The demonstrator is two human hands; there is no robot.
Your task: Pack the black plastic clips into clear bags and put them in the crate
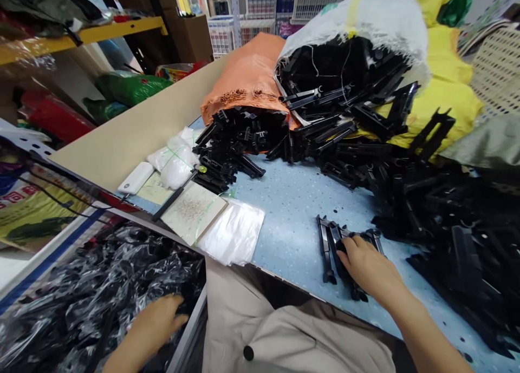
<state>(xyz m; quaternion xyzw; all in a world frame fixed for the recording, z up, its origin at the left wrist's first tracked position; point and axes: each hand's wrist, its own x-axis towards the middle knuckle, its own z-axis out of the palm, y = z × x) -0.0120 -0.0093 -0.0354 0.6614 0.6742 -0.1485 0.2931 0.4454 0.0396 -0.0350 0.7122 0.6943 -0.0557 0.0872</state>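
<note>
My right hand (pixel 368 264) lies over a small row of black plastic parts (pixel 328 254) near the table's front edge, its fingers curled down round one of them; the fingertips are partly hidden. My left hand (pixel 156 321) hovers low over a bin of black parts in clear plastic bags (pixel 109 270), thumb and fingers apart, with nothing visible between them. Clear plastic bags (pixel 235 232) lie stacked flat at the table edge, between my two hands. Beside them is a pale square board (pixel 190 210) with a dark, thin tool (pixel 174 197) along its edge.
A large heap of loose black parts (pixel 459 243) covers the table's right side. Black parts spill from an orange sack (pixel 247 70) and a white sack (pixel 390 21) at the back. A white device (pixel 137 178) and a bundle of white plastic (pixel 179 159) lie at the left.
</note>
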